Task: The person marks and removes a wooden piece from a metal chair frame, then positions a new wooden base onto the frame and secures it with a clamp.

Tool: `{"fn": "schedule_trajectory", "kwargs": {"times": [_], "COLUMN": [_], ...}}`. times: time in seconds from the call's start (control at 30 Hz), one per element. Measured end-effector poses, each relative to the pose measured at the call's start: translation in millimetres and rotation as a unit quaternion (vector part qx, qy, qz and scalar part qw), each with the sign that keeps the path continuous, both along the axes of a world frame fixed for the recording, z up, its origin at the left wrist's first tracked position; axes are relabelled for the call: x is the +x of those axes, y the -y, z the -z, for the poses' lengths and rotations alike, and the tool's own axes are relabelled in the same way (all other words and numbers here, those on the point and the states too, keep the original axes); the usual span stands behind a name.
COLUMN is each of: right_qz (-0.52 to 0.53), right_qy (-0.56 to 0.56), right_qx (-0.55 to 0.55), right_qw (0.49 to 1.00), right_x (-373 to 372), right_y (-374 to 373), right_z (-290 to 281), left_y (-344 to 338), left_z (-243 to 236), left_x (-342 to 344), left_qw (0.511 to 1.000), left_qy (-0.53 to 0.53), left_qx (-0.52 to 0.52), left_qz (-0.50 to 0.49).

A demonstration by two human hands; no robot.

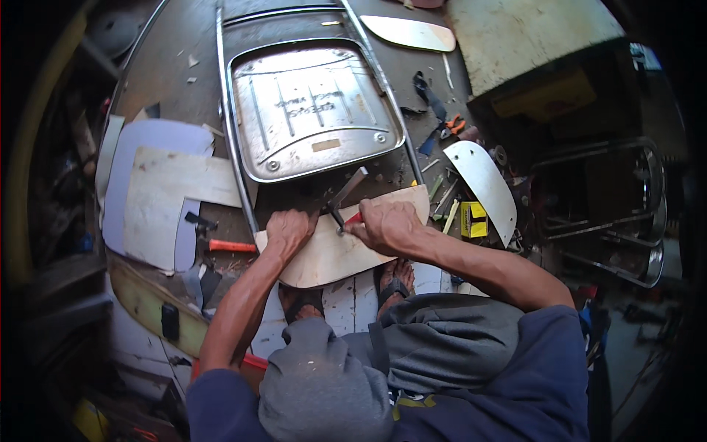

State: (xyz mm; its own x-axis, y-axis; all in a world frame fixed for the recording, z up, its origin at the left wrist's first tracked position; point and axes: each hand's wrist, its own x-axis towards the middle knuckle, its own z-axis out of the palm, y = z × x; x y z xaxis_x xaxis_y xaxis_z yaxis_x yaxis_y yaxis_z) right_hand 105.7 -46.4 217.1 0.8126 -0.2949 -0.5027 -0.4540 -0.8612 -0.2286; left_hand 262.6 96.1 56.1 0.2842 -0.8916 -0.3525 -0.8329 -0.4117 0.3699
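A pale, curved plywood panel (317,264) lies in front of me, above my feet. My left hand (289,230) is closed at the panel's left part, its fingertips close to a dark metal tool (335,214); what it grips is hidden. My right hand (387,227) is closed around a red handle (354,219) that meets this tool over the panel. A flat metal bar (350,186) slants up and away from between the hands. Whether bar and tool are one piece I cannot tell. Just beyond lies a metal folding-chair frame (250,166) with its seat pan.
A red-handled hammer (230,245) lies left of the panel, near pale cut sheets (151,195). At right are a white curved panel (482,184), a yellow box (473,219) and orange-handled pliers (453,127). Another curved panel (409,33) lies at the back; chair frames (611,199) stand far right.
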Motion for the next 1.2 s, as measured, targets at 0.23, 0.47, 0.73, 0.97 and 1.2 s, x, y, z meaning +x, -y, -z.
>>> {"fn": "schedule_trajectory", "kwargs": {"times": [0.23,0.47,0.73,0.97,1.2], "right_qz": [0.116,0.434,0.594,0.568,0.535], "right_qy": [-0.045,0.093,0.156,0.218,0.218], "right_qx": [0.099,0.139,0.244,0.200,0.121], "right_qw": [0.987,0.885,0.751,0.768,0.807], "right_x": [-76.9,-207.4,-221.5,-199.7,-185.2], "right_y": [12.9,-2.5,-22.6,4.2,55.6], "right_z": [-29.3,35.8,100.0,139.7,134.2], "left_y": [8.9,-5.4,-36.9,-17.8,-22.2], "left_z": [0.7,-33.3,-61.3,-61.0,-63.3], "left_x": [1.8,1.4,-0.1,-9.1,-37.0], "left_qw": [0.997,0.997,0.999,0.998,0.996], "left_qy": [0.026,0.070,0.026,0.033,-0.018], "left_qx": [0.070,0.027,-0.039,0.027,0.033], "left_qz": [-0.001,0.021,-0.006,-0.048,-0.079]}}
